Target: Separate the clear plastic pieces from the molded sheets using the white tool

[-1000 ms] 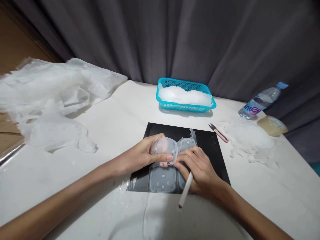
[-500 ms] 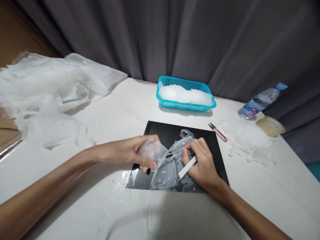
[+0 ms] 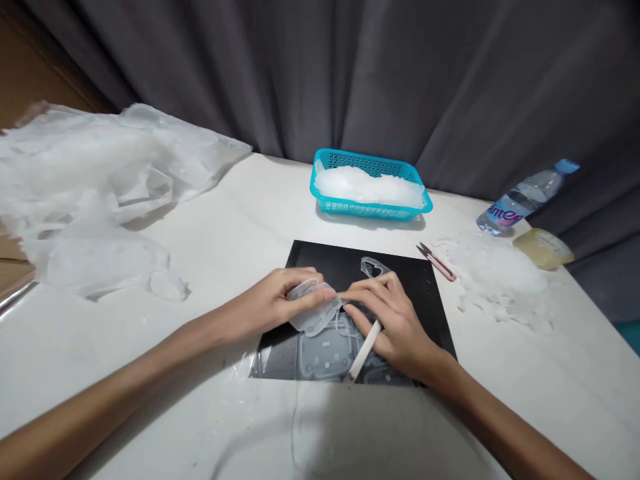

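At the centre of the frame, the left hand (image 3: 275, 301) holds a clear piece (image 3: 314, 321), and the right hand (image 3: 397, 323), having a white stick (image 3: 365, 350), touches its edge. Below them lies a black mat (image 3: 420, 287). A blue basket (image 3: 370, 210) is at upper centre, snips (image 3: 439, 263) and a bottle (image 3: 525, 199) at right, plastic (image 3: 90, 157) at left.

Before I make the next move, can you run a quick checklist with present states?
1. Left hand holding the translucent molded plastic piece: ok, thumb across it.
2. Right hand holding the white stick-like tool: ok, dark end pointing down, away from the left hand.
3. Plastic piece separate from the strip by the right fingers: cannot tell, fingers hide the edge.
4. Black mat uncovered: not ok, a molded plastic sheet covers part.
5. Pink-handled thread snips apart from both hands: ok.
6. Water bottle capped: ok.
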Demonstrator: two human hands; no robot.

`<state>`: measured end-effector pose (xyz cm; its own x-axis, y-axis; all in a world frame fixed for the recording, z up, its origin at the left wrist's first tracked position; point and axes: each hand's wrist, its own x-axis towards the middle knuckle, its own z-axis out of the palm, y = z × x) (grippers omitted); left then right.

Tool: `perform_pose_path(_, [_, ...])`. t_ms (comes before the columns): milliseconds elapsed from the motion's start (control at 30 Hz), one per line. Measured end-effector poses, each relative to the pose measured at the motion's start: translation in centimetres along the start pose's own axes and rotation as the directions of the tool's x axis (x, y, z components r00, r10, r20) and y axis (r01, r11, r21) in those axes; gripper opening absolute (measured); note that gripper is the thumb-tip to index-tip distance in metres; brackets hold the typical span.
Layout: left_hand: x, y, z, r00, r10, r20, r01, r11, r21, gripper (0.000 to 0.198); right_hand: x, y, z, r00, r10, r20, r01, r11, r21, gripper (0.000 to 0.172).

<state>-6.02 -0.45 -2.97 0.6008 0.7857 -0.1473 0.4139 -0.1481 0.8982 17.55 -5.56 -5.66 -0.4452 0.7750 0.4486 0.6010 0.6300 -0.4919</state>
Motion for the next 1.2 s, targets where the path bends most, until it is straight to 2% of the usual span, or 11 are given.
perform_pose_path(300, [0.0,0.0,1.9,1.000,0.000,-0.030,-0.001,1.000,-0.018,0.028,0.1,-0.2,0.3,0.999,-0.045,-0.027,0.042,0.992,-0.117,0.011])
perform_pose_path(367, [0.4,-0.5,1.4,0.984,-0.019,-0.178,0.013,0.999,-0.036,0.024,0.0,-0.6,0.4,0.995,-0.086,-0.040,0.077,0.980,-0.183,0.010])
perform_pose_path(433, [1.0,-1.4,0.1,0.877,-0.061,-0.476,0.027,0.997,-0.078,0.022,-0.2,-1.2,0.3,0.986,-0.149,-0.081,0.126,0.964,-0.236,0.012])
perform_pose_path(467, [1.3,-1.7,-0.7,0.728,-0.088,-0.680,0.018,0.994,-0.109,0.022,-0.3,-1.5,0.3,0.979,-0.175,-0.107,0.143,0.957,-0.251,0.014])
perform_pose_path(500, [1.5,-1.9,-1.5,0.680,-0.090,-0.728,0.018,0.994,-0.106,0.022,-0.4,-1.7,0.2,0.973,-0.188,-0.133,0.149,0.954,-0.259,0.014])
perform_pose_path(533, [1.6,-1.9,-2.1,0.671,-0.084,-0.737,0.015,0.995,-0.101,0.021,-0.4,-1.7,0.2,0.971,-0.179,-0.155,0.134,0.955,-0.264,0.014])
perform_pose_path(567, [1.6,-1.7,-2.4,0.693,-0.076,-0.717,0.006,0.995,-0.100,0.022,-0.4,-1.5,0.2,0.973,-0.150,-0.175,0.100,0.958,-0.268,0.012])
perform_pose_path(667, [1.0,-0.3,-1.5,0.898,-0.111,-0.426,-0.023,0.954,-0.297,0.026,0.0,-0.1,0.1,0.976,-0.001,-0.217,-0.066,0.950,-0.304,0.009])
perform_pose_path(767, [0.2,1.1,0.6,0.956,-0.085,-0.280,-0.036,0.916,-0.399,0.024,0.4,1.2,-0.1,0.948,0.116,-0.297,-0.201,0.940,-0.276,0.020])
perform_pose_path(1000, [-0.3,1.2,1.9,0.989,-0.050,-0.137,-0.028,0.856,-0.517,0.026,-0.2,-0.6,-0.2,0.979,0.101,-0.179,-0.077,0.988,0.136,0.016])
perform_pose_path(1200, [-0.6,0.9,2.3,0.991,0.054,-0.124,-0.108,0.867,-0.487,0.015,-0.4,-0.8,-0.1,0.959,0.014,-0.284,0.025,0.991,0.134,0.023])
